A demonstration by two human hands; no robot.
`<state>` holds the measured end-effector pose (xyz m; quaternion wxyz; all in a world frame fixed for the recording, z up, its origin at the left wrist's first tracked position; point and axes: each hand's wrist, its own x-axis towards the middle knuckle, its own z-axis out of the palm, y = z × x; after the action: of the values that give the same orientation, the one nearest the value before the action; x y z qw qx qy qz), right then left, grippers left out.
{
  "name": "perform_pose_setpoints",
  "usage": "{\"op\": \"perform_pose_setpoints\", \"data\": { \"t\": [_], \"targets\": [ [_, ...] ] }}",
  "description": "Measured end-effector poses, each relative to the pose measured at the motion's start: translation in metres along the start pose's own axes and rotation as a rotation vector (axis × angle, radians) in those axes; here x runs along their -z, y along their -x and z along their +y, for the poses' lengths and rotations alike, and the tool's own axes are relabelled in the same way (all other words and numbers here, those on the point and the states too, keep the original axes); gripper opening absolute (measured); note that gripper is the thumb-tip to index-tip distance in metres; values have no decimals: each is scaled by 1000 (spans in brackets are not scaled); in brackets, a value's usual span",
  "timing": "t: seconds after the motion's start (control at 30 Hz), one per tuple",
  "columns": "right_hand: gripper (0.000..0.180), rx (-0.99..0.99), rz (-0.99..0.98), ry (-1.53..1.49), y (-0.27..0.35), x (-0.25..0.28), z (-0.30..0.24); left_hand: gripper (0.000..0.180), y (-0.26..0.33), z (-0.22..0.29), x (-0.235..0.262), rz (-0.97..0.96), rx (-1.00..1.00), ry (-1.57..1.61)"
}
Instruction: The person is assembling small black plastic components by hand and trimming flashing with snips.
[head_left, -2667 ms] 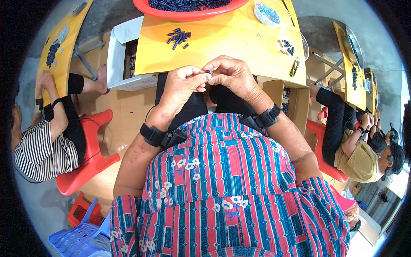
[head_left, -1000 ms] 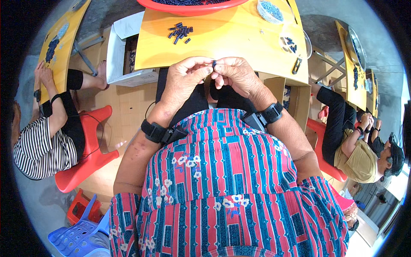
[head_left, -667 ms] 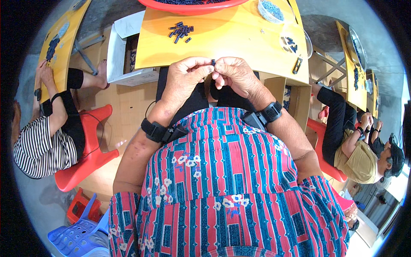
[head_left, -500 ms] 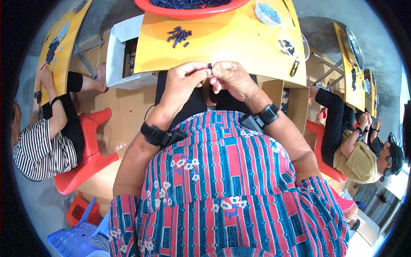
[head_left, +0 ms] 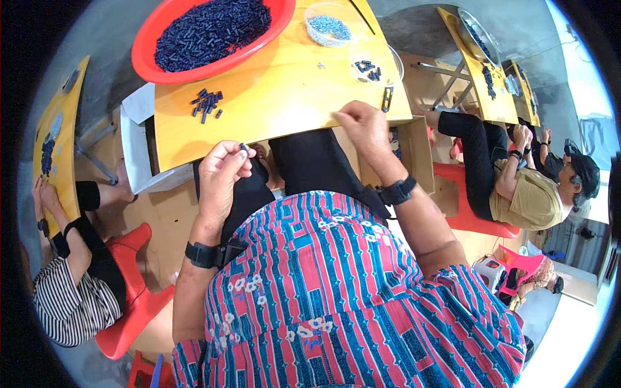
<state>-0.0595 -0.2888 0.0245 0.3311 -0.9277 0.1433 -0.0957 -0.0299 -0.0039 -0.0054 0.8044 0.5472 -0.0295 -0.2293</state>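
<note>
Between the thumb and fingers of my left hand (head_left: 220,184) is a small dark tube-shaped piece (head_left: 243,147); the hand is closed on it, just off the table's front edge. My right hand (head_left: 365,132), slightly blurred, is over the front edge of the yellow table (head_left: 284,97), its thumb and fingers closed together; what they hold, if anything, is hidden. A loose pile of similar dark pieces (head_left: 207,105) lies on the table, ahead of my left hand. Several more dark pieces (head_left: 369,70) lie beyond my right hand, near a small black oblong tool (head_left: 387,99).
A large red basin (head_left: 139,48) full of dark pieces stands at the far left. Beside it is a clear bowl (head_left: 309,32) of pale blue bits. A white box (head_left: 139,161) and a cardboard box (head_left: 420,158) flank my legs. Other people work at tables on both sides.
My hands, together at first, have come apart: the left moved left and down with the dark piece, the right moved right. The view has turned, showing more of the red basin.
</note>
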Motion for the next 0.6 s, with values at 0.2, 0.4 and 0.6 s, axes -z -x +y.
{"op": "perform_pose_setpoints", "data": {
  "t": [0.2, 0.4, 0.6],
  "targets": [
    [33, -190, 275, 322, -13, 33, 62, 8, -1, -4, 0, -36, 20, -15],
    [42, -226, 259, 550, -47, 26, 86, 10, 4, -2, 2, -32, 58, -128],
    [55, -313, 103, 535, -58, 48, 109, 14, 3, 2, 4, -77, 25, -142]
  ]
}}
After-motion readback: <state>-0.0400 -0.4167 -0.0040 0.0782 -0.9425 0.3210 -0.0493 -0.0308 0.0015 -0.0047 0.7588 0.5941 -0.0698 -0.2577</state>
